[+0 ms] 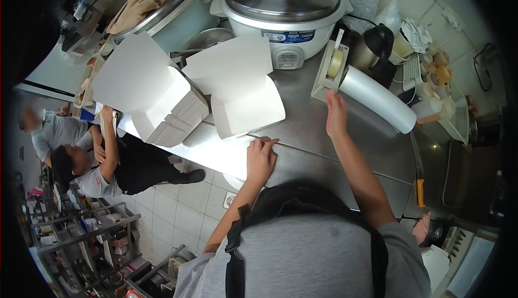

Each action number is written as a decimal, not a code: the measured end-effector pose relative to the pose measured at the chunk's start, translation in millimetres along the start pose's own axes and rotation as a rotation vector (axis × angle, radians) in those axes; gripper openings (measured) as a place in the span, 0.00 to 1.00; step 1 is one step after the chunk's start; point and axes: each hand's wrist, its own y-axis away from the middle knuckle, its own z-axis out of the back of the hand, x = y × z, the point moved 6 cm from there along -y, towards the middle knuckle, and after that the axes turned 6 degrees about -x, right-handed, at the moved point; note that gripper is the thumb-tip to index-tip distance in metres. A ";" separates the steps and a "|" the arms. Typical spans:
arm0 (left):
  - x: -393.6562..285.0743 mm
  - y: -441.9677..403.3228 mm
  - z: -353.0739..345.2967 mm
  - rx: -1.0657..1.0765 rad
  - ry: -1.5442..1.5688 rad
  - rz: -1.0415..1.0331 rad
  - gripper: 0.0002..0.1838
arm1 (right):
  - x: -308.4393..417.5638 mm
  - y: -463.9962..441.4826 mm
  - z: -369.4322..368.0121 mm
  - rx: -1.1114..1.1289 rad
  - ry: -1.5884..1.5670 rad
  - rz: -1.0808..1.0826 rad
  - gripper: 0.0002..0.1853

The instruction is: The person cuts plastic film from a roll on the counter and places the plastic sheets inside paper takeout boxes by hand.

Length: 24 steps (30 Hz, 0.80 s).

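Observation:
My left hand [261, 160] rests at the front edge of the steel counter [302, 131], its fingers bent; whether anything is in them I cannot make out. Raised near the tape dispenser [330, 66], my right hand [336, 113] has its fingers stretched out and holds nothing. Beyond my left hand stands an open white paper box [245, 109] with its lid up. Left of that box is a stack of nested open boxes [175, 112]. A roll of clear plastic bags or film [377, 98] lies right of the dispenser.
A large rice cooker [283, 23] stands at the back, with a second pot [183, 7] under a cloth. Kettle [372, 47] and bottles [431, 106] are at the right. An orange-handled knife [420, 190] lies near the right edge. Two people [89, 163] stand left.

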 end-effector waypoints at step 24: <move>-42.9 -46.1 36.7 0.241 0.952 0.384 0.17 | 55.8 140.5 -61.3 0.735 0.432 0.008 0.13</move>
